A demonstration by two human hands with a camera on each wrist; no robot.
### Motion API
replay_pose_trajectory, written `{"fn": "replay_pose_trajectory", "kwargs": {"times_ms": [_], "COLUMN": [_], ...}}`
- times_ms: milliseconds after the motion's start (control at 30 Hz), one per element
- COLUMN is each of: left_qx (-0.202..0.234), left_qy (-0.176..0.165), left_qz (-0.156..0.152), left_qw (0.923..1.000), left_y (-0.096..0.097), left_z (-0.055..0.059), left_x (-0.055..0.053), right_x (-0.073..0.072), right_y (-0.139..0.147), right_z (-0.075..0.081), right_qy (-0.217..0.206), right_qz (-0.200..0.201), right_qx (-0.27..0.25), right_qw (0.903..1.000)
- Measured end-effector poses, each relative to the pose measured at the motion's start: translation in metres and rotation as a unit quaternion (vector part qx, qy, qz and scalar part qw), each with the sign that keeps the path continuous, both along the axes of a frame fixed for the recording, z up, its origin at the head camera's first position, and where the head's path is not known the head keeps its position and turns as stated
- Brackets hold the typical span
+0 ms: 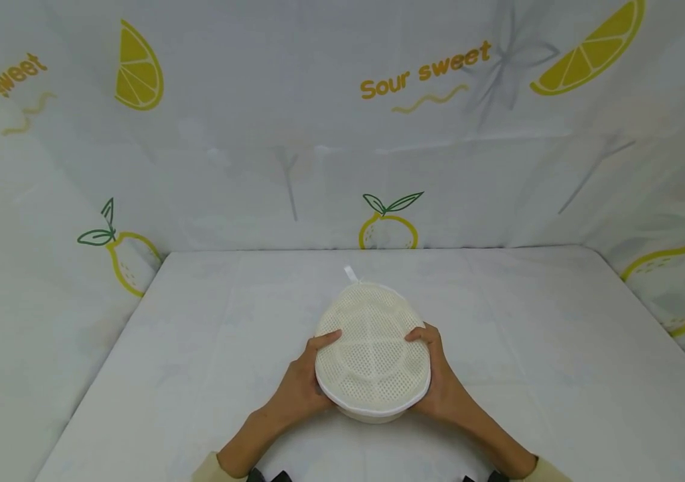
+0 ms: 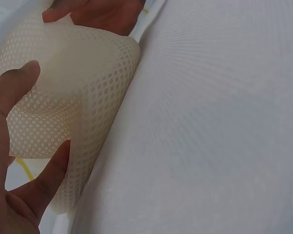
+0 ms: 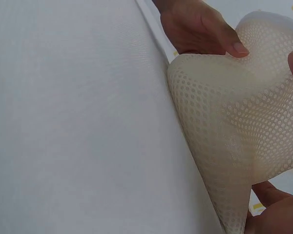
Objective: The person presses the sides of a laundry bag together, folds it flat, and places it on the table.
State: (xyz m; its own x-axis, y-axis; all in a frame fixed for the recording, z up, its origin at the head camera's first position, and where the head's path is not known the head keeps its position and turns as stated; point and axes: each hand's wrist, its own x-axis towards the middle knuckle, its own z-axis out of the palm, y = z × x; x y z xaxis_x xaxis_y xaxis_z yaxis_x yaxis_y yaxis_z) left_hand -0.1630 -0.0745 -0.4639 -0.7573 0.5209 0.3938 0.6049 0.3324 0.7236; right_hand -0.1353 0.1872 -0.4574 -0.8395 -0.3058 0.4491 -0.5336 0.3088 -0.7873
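white table [image 1: 197, 348], lemon-print backdrop [image 1: 258, 167] (reads "sour sweet"), even light.

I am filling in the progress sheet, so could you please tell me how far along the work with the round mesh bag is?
Done: the mesh bag already looks filled out and rounded, resting on the table. In hand: the left hand and right hand grip its opposite sides, thumbs on top. Left: whether its opening is closed cannot be seen; the white loop at the far edge is untouched.
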Motion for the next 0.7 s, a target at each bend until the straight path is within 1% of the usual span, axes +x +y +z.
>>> {"fn": "replay_pose_trajectory", "kwargs": {"times_ms": [100, 167, 333, 500, 633, 700], "left_qx": [-0.006, -0.007, -0.003, -0.012, -0.019, -0.024], "left_qy": [0.022, 0.032, 0.031, 0.034, 0.032, 0.026], "left_qz": [0.004, 0.005, 0.004, 0.017, 0.024, 0.026], "left_qw": [0.9997, 0.9995, 0.9995, 0.9992, 0.9990, 0.9991], "left_y": [0.0004, 0.0009, 0.0020, 0.0029, 0.0029, 0.0024], "left_z": [-0.0025, -0.0034, -0.0033, -0.0020, -0.0024, -0.0021], "left_x": [-0.0004, -0.0005, 0.0000, 0.0006, 0.0001, -0.0001], "right_x": [-0.0012, -0.0015, -0.0010, -0.0017, -0.0034, -0.0041], "right_y": [0.0009, 0.0011, 0.0009, 0.0017, 0.0027, 0.0034], "right_z": [-0.0013, -0.0018, -0.0003, 0.0004, -0.0010, -0.0008], "right_qy": [0.011, 0.011, -0.002, -0.006, 0.000, 0.003], "right_qz": [0.001, 0.000, 0.000, 0.007, 0.010, 0.010], "right_qx": [-0.002, -0.007, -0.014, -0.019, -0.020, -0.019], "right_qw": [0.9999, 0.9999, 0.9999, 0.9998, 0.9998, 0.9998]}}
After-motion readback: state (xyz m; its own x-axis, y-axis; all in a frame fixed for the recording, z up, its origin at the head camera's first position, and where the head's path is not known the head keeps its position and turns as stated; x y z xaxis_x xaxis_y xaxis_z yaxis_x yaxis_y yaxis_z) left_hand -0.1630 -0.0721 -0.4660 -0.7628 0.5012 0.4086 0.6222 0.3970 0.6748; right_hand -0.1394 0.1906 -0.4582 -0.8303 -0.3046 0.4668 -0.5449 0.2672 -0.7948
